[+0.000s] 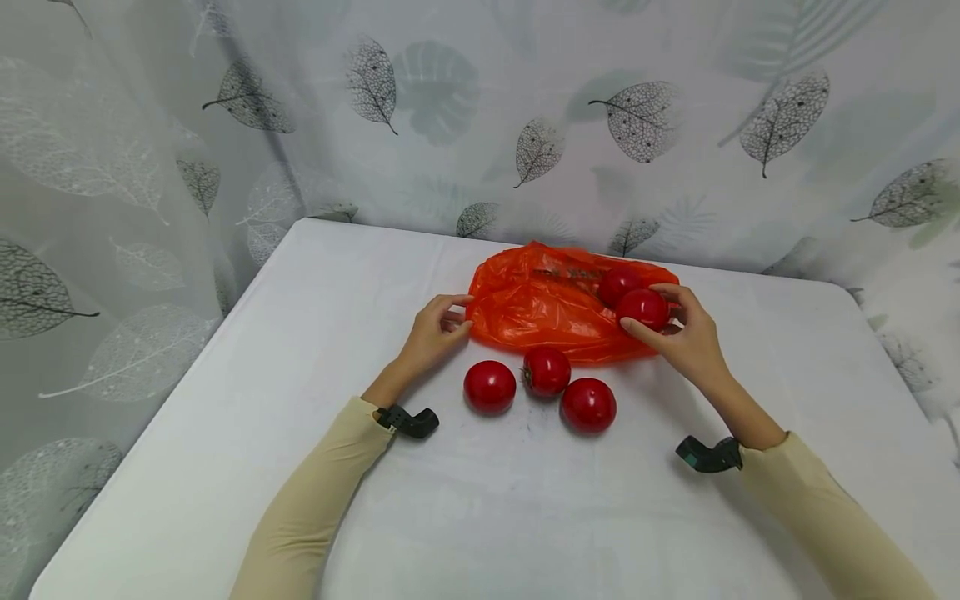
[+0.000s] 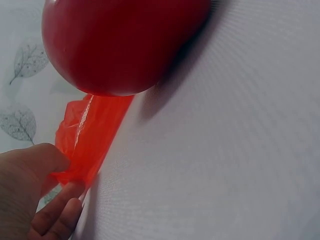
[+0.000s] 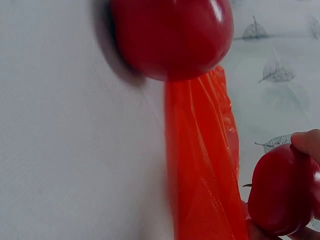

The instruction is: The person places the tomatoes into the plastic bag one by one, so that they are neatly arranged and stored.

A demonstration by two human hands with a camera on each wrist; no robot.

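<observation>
Five tomatoes (image 1: 490, 387), one bag (image 1: 517, 308), two hands (image 1: 435, 330), two cameras (image 1: 411, 422), one table (image 1: 465, 508)

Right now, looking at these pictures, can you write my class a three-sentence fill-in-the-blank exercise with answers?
1. One tomato is held in the person's ____ hand.
2. On the table, ____ loose tomatoes lie nearer the person than the bag.
3. The backdrop behind the table is patterned with ____.
Missing words: right; three; leaves.

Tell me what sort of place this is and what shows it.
Probably an indoor spot set up for recording: a bare white table, a leaf-print curtain close behind it, and a black wrist-worn device, perhaps a camera.
</observation>
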